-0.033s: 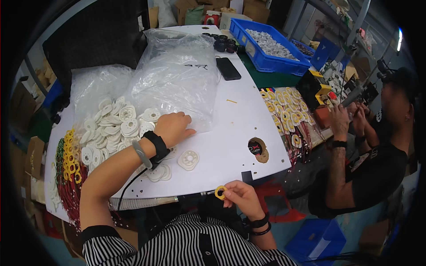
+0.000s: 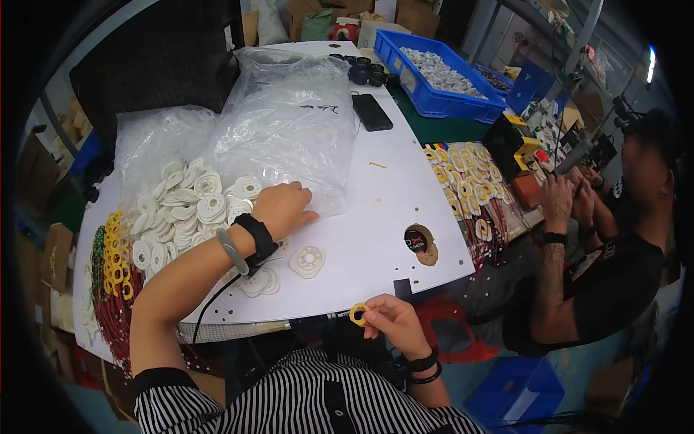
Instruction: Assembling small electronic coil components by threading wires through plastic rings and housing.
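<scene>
The right hand (image 2: 394, 322) pinches a small yellow ring (image 2: 358, 314) between thumb and fingertips, just off the near edge of the white table (image 2: 376, 210), above the striped shirt (image 2: 303, 398). The left hand (image 2: 283, 208) lies palm down on the table, fingers spread and loosely curled, resting at the edge of a heap of white discs (image 2: 189, 206) — it grips nothing that can be seen. Against the earlier picture nothing has moved: both hands, the ring and the discs sit in the same places

The ring sits at the tips of the right fingers, well apart from the left hand and the heap. One single white disc (image 2: 307, 261) lies alone on the table between the two hands, just beside the left wrist with its black wrist strap (image 2: 256, 239), from which a thin cable runs down over the table edge

Behind the left hand lie two clear plastic bags (image 2: 289, 123), the nearer one touching the fingers. A stack of yellow rings (image 2: 114, 253) stands at the far left edge of the table. Farther back are a black phone (image 2: 372, 112) and a blue bin (image 2: 437, 76) of small pale parts. A round hole (image 2: 421, 244) opens in the table to the right. Another person (image 2: 607, 246) sits at the right — their hands are busy over rows of yellow-and-white rings (image 2: 466, 177)
</scene>
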Motion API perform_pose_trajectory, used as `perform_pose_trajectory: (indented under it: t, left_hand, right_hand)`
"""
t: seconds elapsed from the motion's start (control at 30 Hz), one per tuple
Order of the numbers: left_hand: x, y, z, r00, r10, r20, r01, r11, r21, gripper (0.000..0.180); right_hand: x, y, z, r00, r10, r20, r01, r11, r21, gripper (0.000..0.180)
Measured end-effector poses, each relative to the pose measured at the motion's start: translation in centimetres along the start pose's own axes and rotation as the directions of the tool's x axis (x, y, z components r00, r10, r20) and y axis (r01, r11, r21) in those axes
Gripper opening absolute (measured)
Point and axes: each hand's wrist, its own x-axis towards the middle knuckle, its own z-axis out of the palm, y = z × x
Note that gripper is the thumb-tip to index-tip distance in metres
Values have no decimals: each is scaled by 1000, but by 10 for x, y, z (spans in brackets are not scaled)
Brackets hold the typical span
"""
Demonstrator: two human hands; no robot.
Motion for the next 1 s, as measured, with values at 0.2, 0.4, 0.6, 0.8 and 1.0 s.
perform_pose_trajectory:
  t: [0.2, 0.4, 0.6, 0.8, 1.0]
  left_hand:
    - [-2, 5, 2, 999, 33, 3, -33, 992, 120, 22]
    - [1, -2, -16, 959, 32, -283, -87, 980, -182, 16]
    - [-24, 31, -35, 936, 124, -329, -288, 808, -514, 13]
    - [-66, 76, -45, 954, 79, 291, 236, 407, -883, 20]
    - [-76, 83, -28, 938, 162, 306, 258, 260, -931, 25]
  right_hand:
    - [-1, -3, 0, 1000, 7, -8, -7, 1000, -8, 13]
    - [0, -5, 1, 1000, -27, 2, 27, 1000, 7, 17]
    - [1, -11, 0, 996, -64, -57, 67, 996, 56, 17]
    - [10, -21, 5, 990, -139, -19, 138, 942, 306, 17]
    - [7, -26, 13, 978, -193, -81, 206, 958, 200, 18]
